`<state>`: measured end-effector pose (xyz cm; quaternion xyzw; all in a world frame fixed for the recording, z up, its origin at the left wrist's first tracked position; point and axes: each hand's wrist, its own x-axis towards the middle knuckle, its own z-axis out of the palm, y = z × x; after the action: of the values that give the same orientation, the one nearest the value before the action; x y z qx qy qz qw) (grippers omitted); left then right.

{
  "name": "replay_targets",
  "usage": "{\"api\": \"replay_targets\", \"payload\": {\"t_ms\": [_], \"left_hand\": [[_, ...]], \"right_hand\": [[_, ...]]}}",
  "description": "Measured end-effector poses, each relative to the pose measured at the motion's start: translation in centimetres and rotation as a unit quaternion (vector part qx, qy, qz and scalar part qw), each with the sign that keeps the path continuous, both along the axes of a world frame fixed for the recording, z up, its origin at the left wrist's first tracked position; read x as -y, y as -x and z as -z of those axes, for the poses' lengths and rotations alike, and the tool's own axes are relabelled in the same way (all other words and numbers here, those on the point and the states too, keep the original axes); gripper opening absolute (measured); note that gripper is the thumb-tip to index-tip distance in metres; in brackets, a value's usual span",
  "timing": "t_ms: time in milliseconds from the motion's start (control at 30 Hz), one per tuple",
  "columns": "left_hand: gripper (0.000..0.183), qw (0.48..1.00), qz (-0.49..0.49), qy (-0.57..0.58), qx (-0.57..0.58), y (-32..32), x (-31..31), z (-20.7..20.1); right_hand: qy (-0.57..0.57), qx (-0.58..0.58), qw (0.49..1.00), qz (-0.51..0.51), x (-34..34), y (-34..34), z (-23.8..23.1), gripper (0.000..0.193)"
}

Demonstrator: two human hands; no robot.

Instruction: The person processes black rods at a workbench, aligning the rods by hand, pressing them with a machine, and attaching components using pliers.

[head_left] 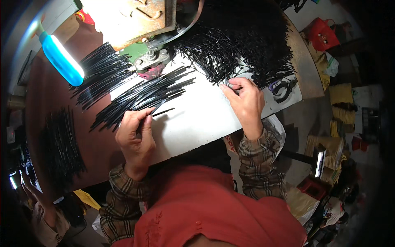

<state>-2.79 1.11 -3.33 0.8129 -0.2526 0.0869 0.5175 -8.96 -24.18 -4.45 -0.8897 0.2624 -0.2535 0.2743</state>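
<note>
My left hand [138, 136] is closed in a pinch on a thin black strip [159, 106], at the near end of a loose row of such strips [144, 96] on the white sheet [197, 119]. At the near edge of a big tangled pile of black strips [222, 53], my right hand [247, 103] pinches with thumb and forefinger. Whatever lies between those fingertips is small and shiny, and I cannot make it out. Beyond the row stands a machine [135, 18] with a worn, rusty housing and a bolted metal clamp [151, 59] low on it.
A bright lamp [61, 57] with a blue casing hangs at the left. More strips lie in bundles on the reddish-brown table, one beside the machine [101, 74], another farther left [61, 144]. Black-handled pliers [284, 89] rest right of my right hand. A red bag [321, 35] sits beyond.
</note>
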Motion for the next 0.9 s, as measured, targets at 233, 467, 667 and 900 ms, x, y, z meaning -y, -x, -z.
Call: {"api": "replay_targets", "payload": {"t_ms": [233,467,667,900], "left_hand": [[0.017,1.0,0.0,0.004,-0.004,0.2,-0.6,-0.3],[0.015,0.999,0.027,0.012,-0.044,-0.4,-1.4,-1.5],[0.015,0.995,0.037,-0.001,-0.088,0.2,-1.5,-1.5],[0.015,0.995,0.067,-0.006,-0.069,0.0,-0.7,-1.8]], "right_hand": [[-0.178,-0.044,0.983,0.016,1.4,0.7,0.6,0.017],[-0.355,-0.001,0.935,-0.024,0.3,1.3,-2.1,0.011],[-0.305,0.04,0.95,-0.056,0.1,1.0,-2.1,0.008],[-0.08,0.039,0.986,-0.139,1.5,0.6,-0.2,0.013]]}}
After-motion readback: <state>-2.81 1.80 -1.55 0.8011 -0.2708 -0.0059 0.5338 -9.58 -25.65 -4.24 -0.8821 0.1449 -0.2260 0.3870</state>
